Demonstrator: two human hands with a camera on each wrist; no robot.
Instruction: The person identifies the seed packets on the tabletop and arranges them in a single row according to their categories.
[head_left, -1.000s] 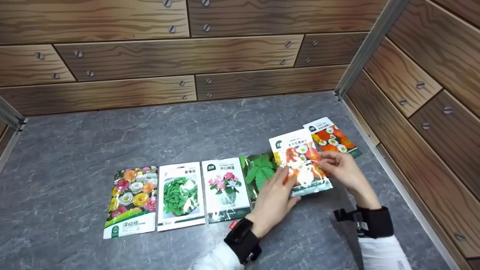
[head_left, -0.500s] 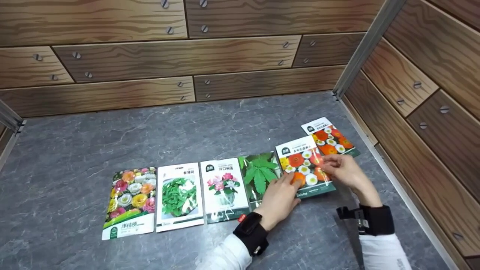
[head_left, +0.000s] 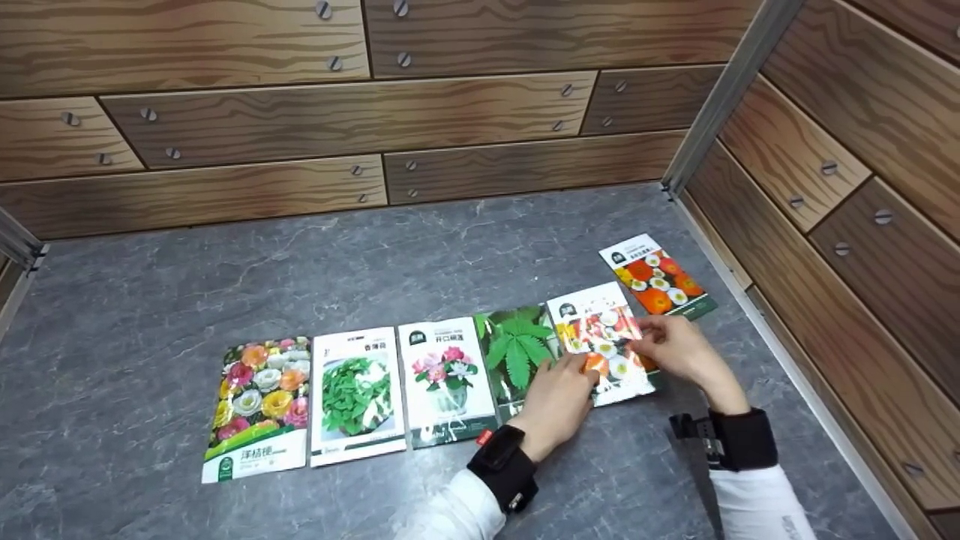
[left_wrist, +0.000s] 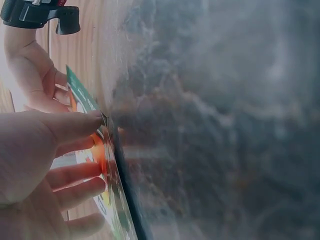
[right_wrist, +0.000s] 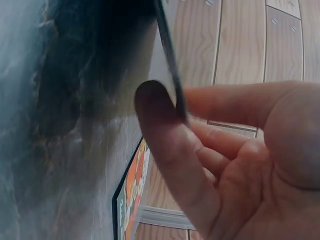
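Note:
My right hand (head_left: pixel 686 356) pinches the right edge of a poppy seed packet (head_left: pixel 600 319) between thumb and fingers. In the right wrist view, the thumb (right_wrist: pixel 172 145) lies on one side of the packet's dark edge. That edge is raised off the surface. My left hand (head_left: pixel 555 405) touches the same packet's lower left with fairly straight fingers; in the left wrist view, the thumb tip (left_wrist: pixel 95 120) meets its edge. Left of it lies a green-leaf seed packet (head_left: pixel 517 345), partly covered by the left hand. Glare whitens the poppy packet's print.
A bowl-lotus flower packet (head_left: pixel 448 341), a mint packet (head_left: pixel 358 394) and a mixed-flower packet (head_left: pixel 259 394) continue the row leftward. A second poppy packet (head_left: pixel 660 274) lies behind right. Wood-patterned walls (head_left: pixel 262 124) border the grey marbled surface (head_left: pixel 337 270).
The held poppy packet has come down toward the row's level, away from the packet behind right. Both hands stay on it; its tilt has varied.

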